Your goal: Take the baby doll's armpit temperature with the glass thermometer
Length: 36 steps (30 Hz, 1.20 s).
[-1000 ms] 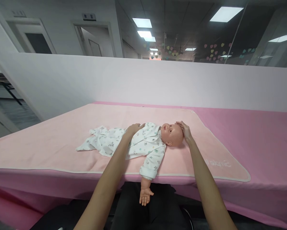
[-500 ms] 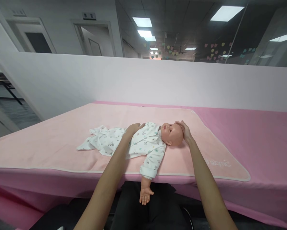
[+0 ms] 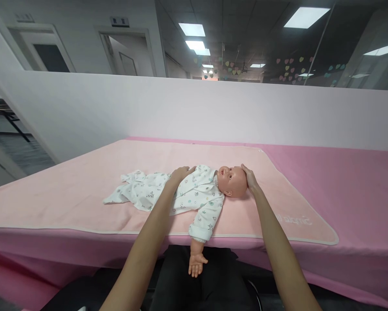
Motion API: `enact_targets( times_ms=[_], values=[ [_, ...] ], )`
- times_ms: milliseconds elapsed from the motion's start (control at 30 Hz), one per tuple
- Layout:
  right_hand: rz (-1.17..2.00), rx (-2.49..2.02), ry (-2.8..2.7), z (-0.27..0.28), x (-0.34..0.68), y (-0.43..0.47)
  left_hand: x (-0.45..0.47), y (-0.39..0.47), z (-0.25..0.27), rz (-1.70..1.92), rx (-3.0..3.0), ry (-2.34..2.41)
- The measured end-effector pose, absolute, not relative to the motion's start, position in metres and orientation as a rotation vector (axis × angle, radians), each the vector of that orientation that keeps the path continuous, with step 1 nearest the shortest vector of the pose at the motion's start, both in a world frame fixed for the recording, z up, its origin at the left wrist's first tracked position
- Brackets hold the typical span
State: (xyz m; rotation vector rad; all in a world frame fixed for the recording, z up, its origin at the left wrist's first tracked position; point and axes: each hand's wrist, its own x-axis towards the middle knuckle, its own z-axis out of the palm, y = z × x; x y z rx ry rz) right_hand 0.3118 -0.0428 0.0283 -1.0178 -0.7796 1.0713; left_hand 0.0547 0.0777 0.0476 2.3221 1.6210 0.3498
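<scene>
Doll (image 3: 200, 194) on back on peach blanket (image 3: 84, 172), over pink-covered surface (image 3: 336, 185); legs L, head R. Outfit (image 3: 148, 190) legs lie limp at L. L hand (image 3: 181, 173) flat on torso, fingers approx. tog., no pinch; prob. steadies body. R hand (image 3: 250, 178) cupped at crown, fingers tog.; prob. stops head rolling. Looks: wht. outfit w/ small prints, near arm over surface edge, palm showing; bald, glossy head.
</scene>
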Motion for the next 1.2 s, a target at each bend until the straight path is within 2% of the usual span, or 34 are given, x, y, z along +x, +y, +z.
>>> enact_targets(
  times_ms=[233, 433, 700, 900, 1067, 1200],
  values=[
    [0.827, -1.046, -0.551, 0.033, 0.323, -0.039, 0.054, 0.078, 0.047, 0.368, 2.317, 1.622],
    [1.088, -1.094, -0.834, 0.035, 0.308, -0.048, 0.055, 0.075, 0.05, 0.357, 2.354, 1.615],
    [0.839, -1.072, -0.683, 0.037, 0.314, -0.044, 0.055, 0.074, 0.051, 0.342, 2.359, 1.614],
    [1.007, -1.12, -0.807, 0.034, 0.31, -0.045, 0.056, 0.084, 0.046, 0.35, 2.313, 1.67],
    [1.003, -1.15, -0.801, 0.032, 0.311, -0.044, 0.051, 0.085, 0.043, 0.698, 2.213, 1.54],
    [1.03, -1.153, -0.796, 0.032, 0.311, -0.043, 0.055, 0.07, 0.052, 1.086, 2.108, 1.128]
  ],
)
